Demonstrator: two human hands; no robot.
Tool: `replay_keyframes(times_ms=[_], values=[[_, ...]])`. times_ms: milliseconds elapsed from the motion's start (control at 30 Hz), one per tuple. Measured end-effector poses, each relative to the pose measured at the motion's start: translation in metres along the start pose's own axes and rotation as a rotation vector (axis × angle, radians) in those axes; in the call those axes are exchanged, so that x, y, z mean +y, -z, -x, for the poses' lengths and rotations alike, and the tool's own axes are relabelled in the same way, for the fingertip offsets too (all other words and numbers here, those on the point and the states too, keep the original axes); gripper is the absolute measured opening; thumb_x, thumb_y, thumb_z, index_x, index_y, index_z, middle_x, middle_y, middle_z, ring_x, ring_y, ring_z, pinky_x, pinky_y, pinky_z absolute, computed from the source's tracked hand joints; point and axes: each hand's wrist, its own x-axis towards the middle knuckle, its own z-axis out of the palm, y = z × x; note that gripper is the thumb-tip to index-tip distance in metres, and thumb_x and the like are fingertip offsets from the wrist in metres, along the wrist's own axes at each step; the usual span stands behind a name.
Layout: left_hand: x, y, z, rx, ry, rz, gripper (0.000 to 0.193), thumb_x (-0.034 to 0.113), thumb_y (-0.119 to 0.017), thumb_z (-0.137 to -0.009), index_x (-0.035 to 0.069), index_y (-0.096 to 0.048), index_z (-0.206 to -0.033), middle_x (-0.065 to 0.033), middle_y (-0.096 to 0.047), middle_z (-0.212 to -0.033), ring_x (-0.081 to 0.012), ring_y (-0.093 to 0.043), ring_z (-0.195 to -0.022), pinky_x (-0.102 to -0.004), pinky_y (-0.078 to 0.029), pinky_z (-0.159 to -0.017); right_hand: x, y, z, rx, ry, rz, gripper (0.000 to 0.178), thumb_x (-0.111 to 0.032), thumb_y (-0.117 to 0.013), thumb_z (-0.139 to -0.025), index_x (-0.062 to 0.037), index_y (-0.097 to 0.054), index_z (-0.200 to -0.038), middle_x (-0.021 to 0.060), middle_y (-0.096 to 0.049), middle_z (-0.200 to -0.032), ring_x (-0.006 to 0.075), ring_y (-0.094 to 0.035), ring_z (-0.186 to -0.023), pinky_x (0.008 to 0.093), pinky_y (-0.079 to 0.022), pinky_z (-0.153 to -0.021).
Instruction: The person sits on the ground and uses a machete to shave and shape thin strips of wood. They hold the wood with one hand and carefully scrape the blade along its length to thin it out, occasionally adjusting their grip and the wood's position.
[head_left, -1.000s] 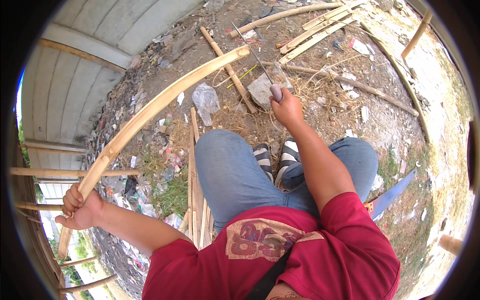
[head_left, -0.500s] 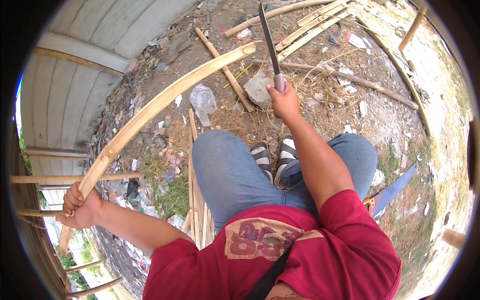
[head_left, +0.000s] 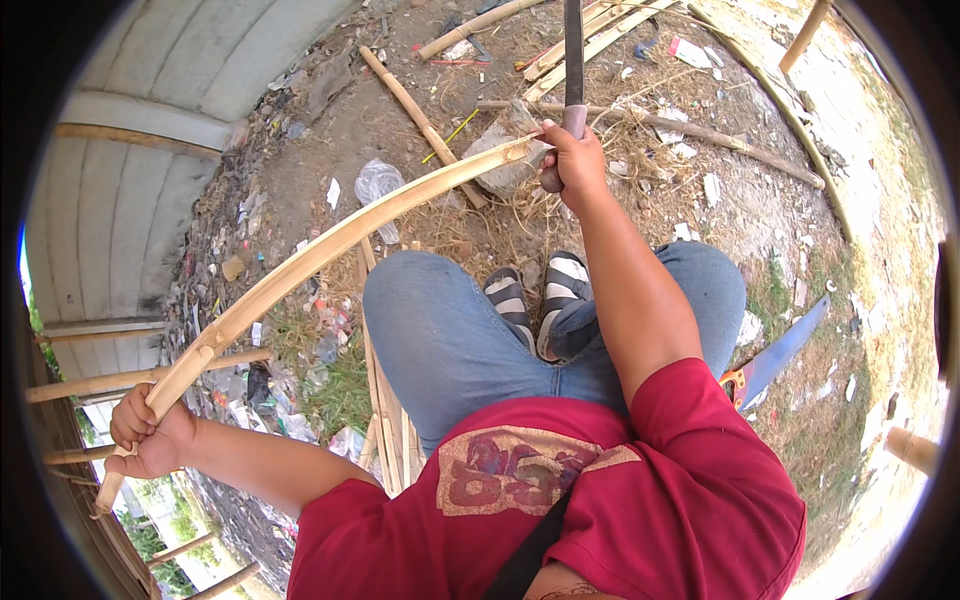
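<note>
My left hand (head_left: 152, 432) is closed round the lower end of a long split bamboo strip (head_left: 335, 240), its pale inner side and node marks showing. The strip slants up and to the right across my left knee. At its far end, my right hand (head_left: 577, 165) grips the handle of a machete (head_left: 574, 60), whose dark blade points away from me. The tip of the strip meets my right fingers beside the handle; whether they pinch it I cannot make out. The blade's far end is cut off by the picture's edge.
A handsaw (head_left: 785, 350) with a blue blade lies right of my legs. Split bamboo strips (head_left: 385, 410) lie by my left thigh. Ahead are a stone (head_left: 500, 165), a bamboo pole (head_left: 420, 120) and a clear plastic bag (head_left: 378, 195). A concrete wall (head_left: 120, 220) stands at left.
My right hand and the machete have come nearer to me, and the fingers now meet the strip's far end. The left hand keeps its hold, slightly lower in view.
</note>
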Motion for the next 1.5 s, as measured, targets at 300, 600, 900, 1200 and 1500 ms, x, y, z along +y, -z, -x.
replay_keyframes(times_ms=[300, 600, 900, 1200, 1500], values=[[-0.001, 0.003, 0.0, 0.043, 0.035, 0.003, 0.048, 0.042, -0.072, -0.081, 0.018, -0.04, -0.055, 0.0052, -0.031, -0.05, -0.0113, -0.029, -0.046, -0.0279, -0.025, -0.051, 0.01, 0.0, -0.007, 0.121, 0.02, 0.021, 0.02, -0.006, -0.071, -0.089, -0.0044, -0.052, -0.096, 0.0097, -0.071, -0.087, 0.008, -0.049, -0.052, 0.0251, -0.043, -0.046], [0.006, 0.006, -0.005, 0.276, -0.228, -0.181, 0.045, 0.036, -0.069, -0.084, 0.019, -0.039, -0.056, 0.0049, -0.029, -0.049, -0.0118, -0.027, -0.046, -0.0289, -0.025, -0.05, 0.006, 0.032, -0.029, 0.369, 0.106, 0.365, 0.026, -0.011, -0.077, -0.085, -0.0036, -0.054, -0.093, 0.0068, -0.066, -0.075, 0.013, -0.057, -0.052, 0.0297, -0.045, -0.048], [-0.048, -0.005, -0.005, 0.625, -0.365, -0.225, 0.05, 0.034, -0.068, -0.089, 0.021, -0.031, -0.058, 0.0039, -0.022, -0.052, -0.0132, -0.021, -0.046, -0.0289, -0.021, -0.047, 0.013, 0.019, -0.018, 0.226, 0.307, 1.065, 0.045, -0.037, -0.075, -0.086, 0.0028, -0.064, -0.106, 0.0203, -0.07, -0.089, 0.0308, -0.069, -0.073, 0.0415, -0.053, -0.068], [-0.157, -0.03, -0.011, 0.807, -0.299, -0.376, 0.053, 0.043, -0.059, -0.097, 0.02, -0.022, -0.068, 0.0035, -0.018, -0.058, -0.0138, -0.021, -0.049, -0.0289, -0.024, -0.046, 0.0, -0.042, 0.038, -0.036, 0.431, 0.878, 0.041, -0.033, -0.076, -0.084, -0.0011, -0.065, -0.108, 0.0235, -0.07, -0.087, 0.0397, -0.069, -0.078, 0.0449, -0.054, -0.072], [-0.249, -0.047, 0.0, 0.78, -0.036, -0.313, 0.053, 0.047, -0.053, -0.1, 0.02, -0.021, -0.068, 0.0034, -0.014, -0.058, -0.0146, -0.019, -0.049, -0.03, -0.024, -0.048, -0.007, -0.087, 0.099, -0.368, 0.554, 1.008, 0.028, -0.026, -0.073, -0.087, -0.0067, -0.059, -0.101, 0.0219, -0.067, -0.079, 0.0433, -0.067, -0.076, 0.0495, -0.052, -0.065]])
